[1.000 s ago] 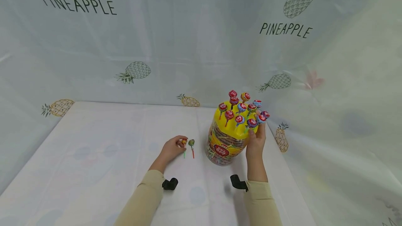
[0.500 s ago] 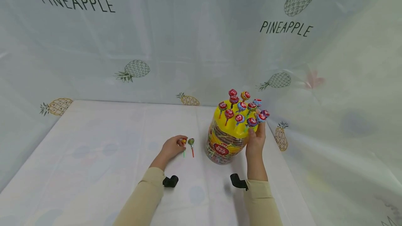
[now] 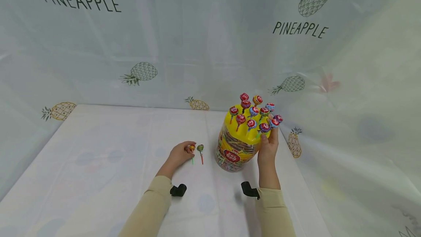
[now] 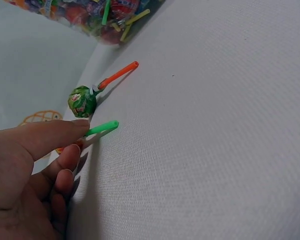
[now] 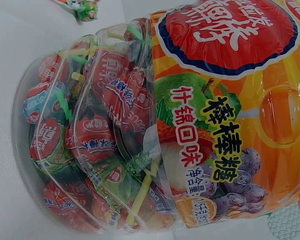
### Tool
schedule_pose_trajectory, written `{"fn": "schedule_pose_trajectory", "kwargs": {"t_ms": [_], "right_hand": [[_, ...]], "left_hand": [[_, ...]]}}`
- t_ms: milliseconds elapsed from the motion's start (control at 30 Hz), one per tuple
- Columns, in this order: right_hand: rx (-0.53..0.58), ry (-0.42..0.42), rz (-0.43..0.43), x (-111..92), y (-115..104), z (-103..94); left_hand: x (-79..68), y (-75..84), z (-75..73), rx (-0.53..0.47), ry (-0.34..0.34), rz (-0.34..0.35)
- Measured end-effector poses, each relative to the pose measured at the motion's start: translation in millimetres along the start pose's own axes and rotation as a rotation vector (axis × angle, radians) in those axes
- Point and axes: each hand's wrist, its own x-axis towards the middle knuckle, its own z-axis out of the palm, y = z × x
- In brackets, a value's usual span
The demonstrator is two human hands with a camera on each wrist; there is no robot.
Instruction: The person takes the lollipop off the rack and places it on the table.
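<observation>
Lollipop jar [image 3: 239, 145] with "棒棒糖" label [image 5: 235, 120]

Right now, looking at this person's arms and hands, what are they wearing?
The left sleeve and right sleeve are plain tan, long, with no lettering showing. A small black angular piece juts inward at each cuff: left piece, right piece. The left hand and right hand have no gloves.

- I see the yellow-topped clear plastic jar [image 3: 241, 143] on the white cloth [image 3: 115, 156], toward the right.
- Left of it lies a green-wrapped ball lollipop [image 4: 83, 102].
- Left of that, an orange-wrapped ball lollipop [image 4: 102, 128] in the bare left hand [image 3: 179, 155].
</observation>
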Motion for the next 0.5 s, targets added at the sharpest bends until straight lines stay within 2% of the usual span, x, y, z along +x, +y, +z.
{"fn": "schedule_pose_trajectory", "kwargs": {"t_ms": [333, 400, 500], "right_hand": [[-0.023, 0.010, 0.020, 0.7, -1.8, 0.4], [-0.027, 0.007, 0.026, 0.1, -2.5, 0.6], [-0.017, 0.001, 0.024, -0.8, -3.2, 0.6]], "left_hand": [[-1.7, -4.0, 0.4, -0.018, 0.021, -0.020], [-2.4, -4.8, -1.7, -0.041, 0.035, -0.038], [-4.3, 2.7, -11.1, -0.095, 0.064, -0.049]]}}
